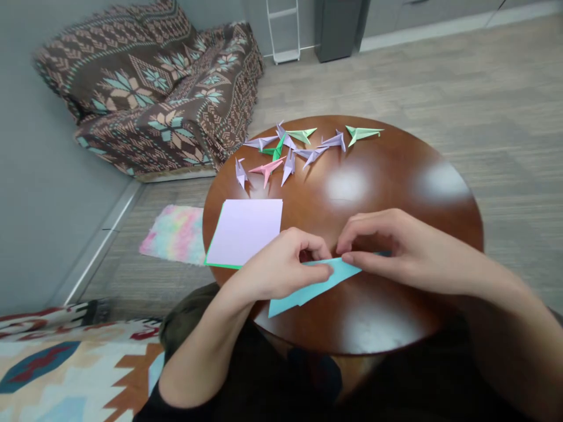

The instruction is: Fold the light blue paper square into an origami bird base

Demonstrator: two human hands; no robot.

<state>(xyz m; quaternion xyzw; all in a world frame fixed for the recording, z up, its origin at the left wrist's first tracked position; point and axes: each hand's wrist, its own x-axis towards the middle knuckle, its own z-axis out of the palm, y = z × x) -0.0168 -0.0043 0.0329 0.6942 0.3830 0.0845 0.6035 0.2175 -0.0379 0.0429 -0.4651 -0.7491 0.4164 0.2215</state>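
Note:
Both my hands are at the near side of a round polished wooden table (396,155). My left hand (281,264) pinches the left end of a folded light blue paper (312,287), and my right hand (396,252) grips its upper edge between thumb and fingers. To the left of my left hand lies a pale lilac paper square (244,231) on a green sheet (220,265). Several folded paper figures lie at the far side, including a pink one (266,170), a lilac one (311,155) and a green one (363,133).
A brown patterned sofa (149,94) stands beyond the table on the left, with a pastel tie-dye cloth (176,234) on the wood-look floor (484,99). A patterned rug (74,369) lies at lower left. A white rack (284,29) and dark cabinet (336,29) stand at the back.

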